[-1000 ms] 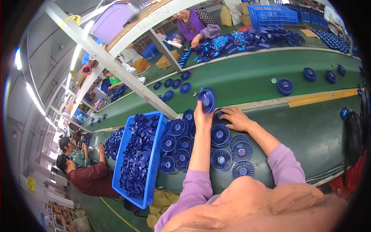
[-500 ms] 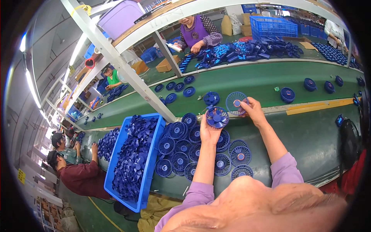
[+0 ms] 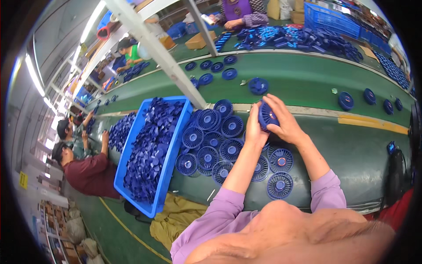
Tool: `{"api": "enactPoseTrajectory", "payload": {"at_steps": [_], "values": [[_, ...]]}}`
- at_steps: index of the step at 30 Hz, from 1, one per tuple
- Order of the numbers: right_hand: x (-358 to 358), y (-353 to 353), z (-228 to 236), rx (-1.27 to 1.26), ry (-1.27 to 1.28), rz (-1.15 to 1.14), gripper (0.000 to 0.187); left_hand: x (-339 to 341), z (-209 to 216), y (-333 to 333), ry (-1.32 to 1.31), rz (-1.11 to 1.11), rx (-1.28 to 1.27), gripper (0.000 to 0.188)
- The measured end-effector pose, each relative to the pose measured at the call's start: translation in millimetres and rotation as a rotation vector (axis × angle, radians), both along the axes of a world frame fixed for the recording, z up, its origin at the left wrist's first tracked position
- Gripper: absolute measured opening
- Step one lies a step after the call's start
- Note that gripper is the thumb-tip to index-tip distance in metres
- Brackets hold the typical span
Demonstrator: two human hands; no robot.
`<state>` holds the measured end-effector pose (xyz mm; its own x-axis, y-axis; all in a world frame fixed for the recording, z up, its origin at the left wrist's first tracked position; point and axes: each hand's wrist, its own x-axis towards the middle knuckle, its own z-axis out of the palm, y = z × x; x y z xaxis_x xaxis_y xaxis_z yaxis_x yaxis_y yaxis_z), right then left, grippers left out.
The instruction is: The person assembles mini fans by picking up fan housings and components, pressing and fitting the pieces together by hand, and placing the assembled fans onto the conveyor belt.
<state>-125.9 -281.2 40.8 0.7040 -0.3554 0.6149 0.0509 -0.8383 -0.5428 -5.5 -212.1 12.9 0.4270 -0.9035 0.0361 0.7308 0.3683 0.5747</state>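
Note:
Between my two hands is a round dark-blue fan head (image 3: pixel 267 115), tilted on edge, with a ribbed grille facing right. My left hand (image 3: pixel 254 128) cups it from the left side. My right hand (image 3: pixel 285 119) wraps over its top and right, thumb on the grille. The palms hide much of it, so I cannot tell whether the grille sits fully on the housing. Below my wrists, several round blue fan grilles (image 3: pixel 207 157) lie in overlapping rows on the dark-green bench (image 3: pixel 325 149). Another grille with a reddish ring (image 3: pixel 280 160) lies beneath my right forearm.
A blue crate (image 3: pixel 154 207) full of small blue fan blades (image 3: pixel 151 154) stands left. Beyond the bench runs a green conveyor belt (image 3: pixel 299 83) carrying several fan heads (image 3: pixel 258 86). A white post (image 3: pixel 162 61) rises at its near edge. Co-workers sit opposite and at the left.
My hands have come together: the grille from my right hand is now against the bladed fan housing from my left. The view has shifted, so the surroundings appear displaced.

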Motion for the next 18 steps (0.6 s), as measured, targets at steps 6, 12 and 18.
{"api": "enactPoseTrajectory", "payload": {"at_steps": [6, 12, 18], "values": [[7, 8, -13, 0.231, -0.104, 0.082, 0.1, -25, 13, 3, -0.371, 0.386, 0.047, 0.039], [20, 28, -17, 0.466, -0.227, 0.129, 0.074, -32, 14, 6, -0.724, 0.662, -0.014, 0.035], [14, 8, -22, 0.484, -0.111, 0.081, 0.066, -24, 10, 6, -0.748, 0.514, 0.098, 0.04]]}}
